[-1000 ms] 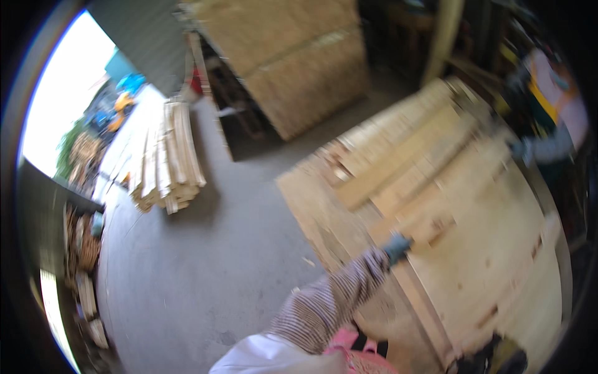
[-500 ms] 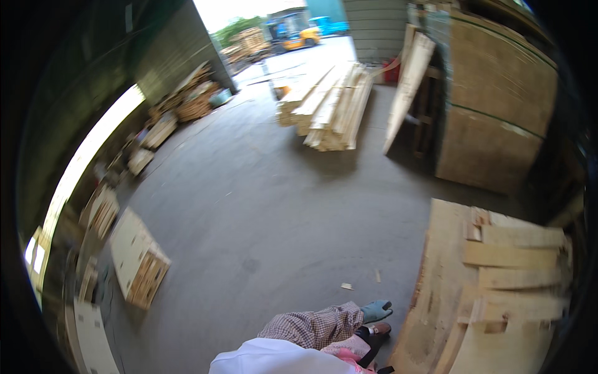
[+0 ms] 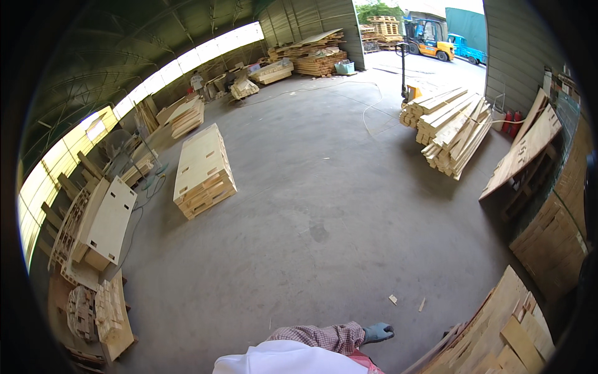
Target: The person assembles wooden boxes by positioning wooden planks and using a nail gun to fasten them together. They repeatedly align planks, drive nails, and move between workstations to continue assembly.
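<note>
In the head view my left hand [image 3: 379, 332] wears a blue-grey glove and reaches right from a checked sleeve [image 3: 330, 337]. Its fingers look curled together, with a dark spot at the tip; whatever they may hold is too small to make out. Beyond the glove lies grey concrete floor [image 3: 280, 249], and two small wood scraps [image 3: 393, 300] rest on it. Closest to this hand on the right is a stack of boards and sheets [image 3: 483, 330]. White clothing [image 3: 289, 359] and some pinkish-red cloth [image 3: 366, 360] show at the lower edge. My right hand is out of sight.
A low stack of panels [image 3: 202, 165] stands left of centre. Bundled timber [image 3: 450, 128] lies at the right, near a pallet jack [image 3: 404, 71]. Tall sheets lean on the right side. Outside the doorway are a forklift [image 3: 428, 40] and a blue truck [image 3: 466, 48].
The view has swung left and up, so the timber and doorway now sit farther right. More of the left wall shows. A brownish hand-like shape below the glove has dropped from view.
</note>
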`<action>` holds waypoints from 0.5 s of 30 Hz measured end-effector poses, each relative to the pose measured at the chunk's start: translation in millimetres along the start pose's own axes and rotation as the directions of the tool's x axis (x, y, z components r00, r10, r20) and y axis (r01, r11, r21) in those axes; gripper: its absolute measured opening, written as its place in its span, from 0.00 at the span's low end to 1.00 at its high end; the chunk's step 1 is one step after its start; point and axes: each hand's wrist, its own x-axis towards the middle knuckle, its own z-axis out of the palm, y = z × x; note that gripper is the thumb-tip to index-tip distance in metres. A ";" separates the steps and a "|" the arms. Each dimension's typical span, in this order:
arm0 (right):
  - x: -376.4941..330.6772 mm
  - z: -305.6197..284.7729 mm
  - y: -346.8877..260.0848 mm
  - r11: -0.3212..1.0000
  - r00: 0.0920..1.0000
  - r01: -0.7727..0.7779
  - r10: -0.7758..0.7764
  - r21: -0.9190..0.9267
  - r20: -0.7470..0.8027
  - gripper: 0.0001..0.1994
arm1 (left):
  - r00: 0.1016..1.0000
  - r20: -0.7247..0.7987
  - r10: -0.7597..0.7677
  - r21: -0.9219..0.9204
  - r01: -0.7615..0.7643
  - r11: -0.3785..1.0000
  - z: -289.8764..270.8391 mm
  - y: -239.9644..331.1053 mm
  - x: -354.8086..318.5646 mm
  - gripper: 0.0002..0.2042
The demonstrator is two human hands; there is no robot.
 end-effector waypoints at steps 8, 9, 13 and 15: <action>-16.6 -14.5 10.8 1.000 0.998 -0.024 0.023 -0.012 -0.061 0.08 | 0.993 -0.040 0.115 0.020 -0.115 0.993 -7.7 -4.2 8.8 0.14; -22.4 -19.7 15.6 0.999 0.997 -0.032 0.031 -0.003 -0.075 0.07 | 0.993 -0.029 0.115 0.017 -0.115 0.993 -9.1 -3.0 4.8 0.14; -40.5 -49.9 46.8 0.995 0.980 -0.078 0.087 0.054 -0.179 0.07 | 0.989 0.149 -0.010 0.172 -0.015 0.985 -13.9 37.6 1.1 0.19; -53.9 -83.7 81.6 0.986 0.955 -0.126 0.151 0.112 -0.257 0.07 | 0.988 0.138 0.068 0.205 -0.096 0.974 -1.4 44.7 9.2 0.19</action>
